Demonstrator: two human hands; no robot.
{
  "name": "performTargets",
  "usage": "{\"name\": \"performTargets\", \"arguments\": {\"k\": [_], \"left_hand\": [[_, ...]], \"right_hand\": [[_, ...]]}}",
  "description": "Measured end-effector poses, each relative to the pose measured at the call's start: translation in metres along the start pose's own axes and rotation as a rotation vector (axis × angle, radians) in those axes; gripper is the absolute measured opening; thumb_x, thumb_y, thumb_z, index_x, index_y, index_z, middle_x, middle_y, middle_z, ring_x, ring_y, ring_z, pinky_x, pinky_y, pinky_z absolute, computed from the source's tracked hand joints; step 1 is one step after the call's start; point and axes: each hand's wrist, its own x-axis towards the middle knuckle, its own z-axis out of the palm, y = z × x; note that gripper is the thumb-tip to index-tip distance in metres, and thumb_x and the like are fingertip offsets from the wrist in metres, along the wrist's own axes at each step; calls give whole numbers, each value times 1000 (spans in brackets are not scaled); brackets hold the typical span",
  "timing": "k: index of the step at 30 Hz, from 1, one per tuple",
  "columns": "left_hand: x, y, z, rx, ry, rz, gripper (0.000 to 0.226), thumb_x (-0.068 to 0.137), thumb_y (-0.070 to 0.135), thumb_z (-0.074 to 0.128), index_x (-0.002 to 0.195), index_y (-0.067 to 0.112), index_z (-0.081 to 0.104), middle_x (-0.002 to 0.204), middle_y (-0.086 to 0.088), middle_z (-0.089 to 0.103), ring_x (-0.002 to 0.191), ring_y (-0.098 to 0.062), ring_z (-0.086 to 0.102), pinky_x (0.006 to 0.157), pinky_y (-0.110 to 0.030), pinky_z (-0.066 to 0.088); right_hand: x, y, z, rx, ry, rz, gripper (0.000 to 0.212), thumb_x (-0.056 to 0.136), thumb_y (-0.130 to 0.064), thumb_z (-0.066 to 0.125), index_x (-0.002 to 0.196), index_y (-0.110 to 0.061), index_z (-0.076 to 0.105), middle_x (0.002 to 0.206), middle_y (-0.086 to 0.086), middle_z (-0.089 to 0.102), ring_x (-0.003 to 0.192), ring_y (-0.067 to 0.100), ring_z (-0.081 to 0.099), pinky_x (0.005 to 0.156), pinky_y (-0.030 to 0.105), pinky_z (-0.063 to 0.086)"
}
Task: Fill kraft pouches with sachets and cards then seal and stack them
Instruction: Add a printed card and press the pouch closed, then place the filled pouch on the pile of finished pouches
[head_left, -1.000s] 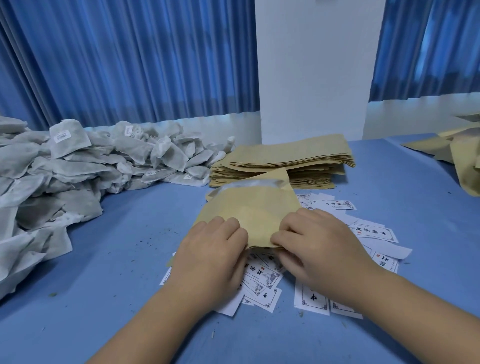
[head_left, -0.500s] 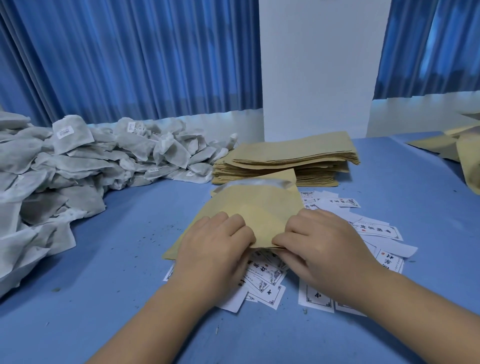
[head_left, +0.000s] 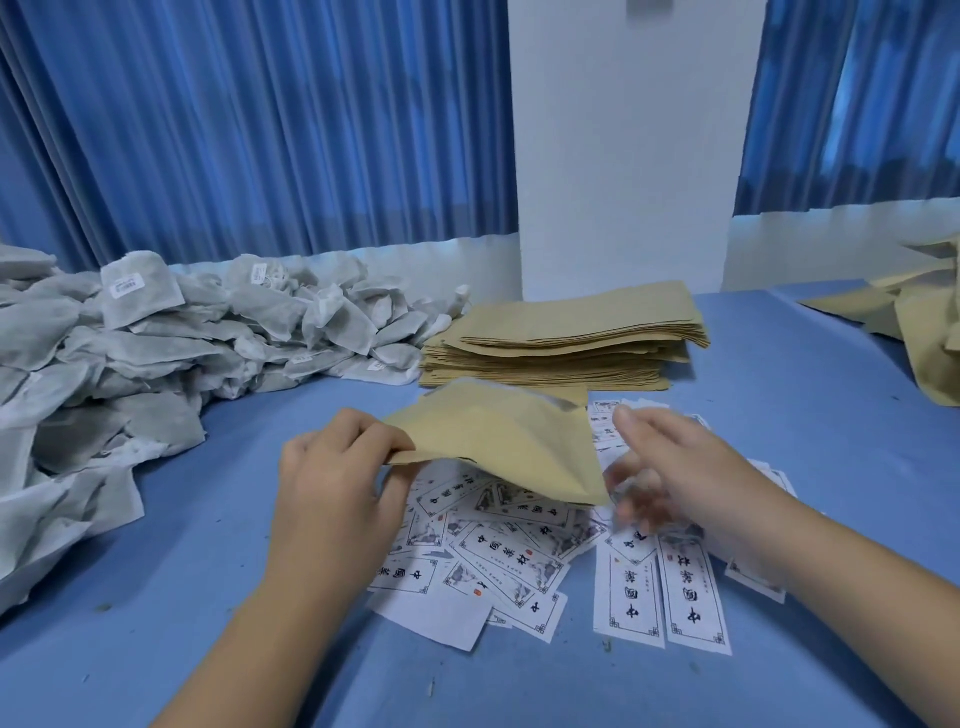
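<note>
My left hand pinches the left corner of the flat tan kraft paper pouch, which is raised over scattered white printed cards. My right hand is just right of the pouch and blurred, so I cannot tell its grip. A stack of empty kraft pouches lies farther off, and a heap of grey mesh sachets lies far left.

The lifted pouch is seen to be of matt brown kraft paper, smooth and slightly buckled; a greyish lining is glimpsed at its mouth. The same matt kraft paper is shown by the stacked pouches. The sachets are made of grey-white fibrous fabric, matt and crumpled. The cards are printed on thin white paper. The tabletop is finished smooth, matt blue. The curtains are of pleated blue cloth.
</note>
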Motion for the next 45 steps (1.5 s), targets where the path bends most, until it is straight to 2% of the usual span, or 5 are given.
{"name": "performTargets", "arguments": {"k": [15, 21, 28, 34, 45], "left_hand": [[1, 4, 2, -386, 78, -482, 44, 75, -8, 66, 104, 24, 57, 109, 6, 54, 98, -6, 55, 77, -10, 41], [22, 38, 8, -1807, -63, -1292, 38, 98, 30, 47, 116, -2, 55, 93, -18, 71, 82, -29, 72, 66, -46, 60], [55, 130, 46, -1748, -351, -1267, 27, 100, 22, 48, 113, 0, 58, 96, -16, 74, 82, -27, 73, 53, -39, 59], [81, 219, 85, -1909, -471, -1182, 24, 104, 20, 38, 108, 10, 60, 87, -9, 76, 72, -21, 74, 49, -35, 58], [92, 405, 131, -1808, -977, -855, 3, 93, 11, 58, 93, 12, 60, 56, 0, 63, 34, -8, 50, 31, -13, 38]], "right_hand": [[-37, -9, 18, -129, 40, -220, 30, 83, -30, 68, 102, -53, 61, 73, -24, 64, 59, 16, 51, 54, 20, 44], [-53, -17, -23, -105, 156, -219, 26, 85, -22, 68, 105, -39, 65, 88, -17, 59, 58, 10, 52, 56, 15, 44], [-85, -20, -98, -284, 302, -230, 33, 85, -28, 68, 113, -42, 58, 48, -18, 42, 46, 3, 37, 47, 12, 32], [-118, -23, -164, -105, 455, -241, 90, 75, -25, 78, 145, -41, 26, 124, -24, 48, 89, -19, 51, 80, 11, 49], [-176, -22, -294, 188, 770, -268, 107, 68, 5, 73, 148, -43, 21, 128, -8, 58, 103, 20, 66, 75, 40, 58]]}}
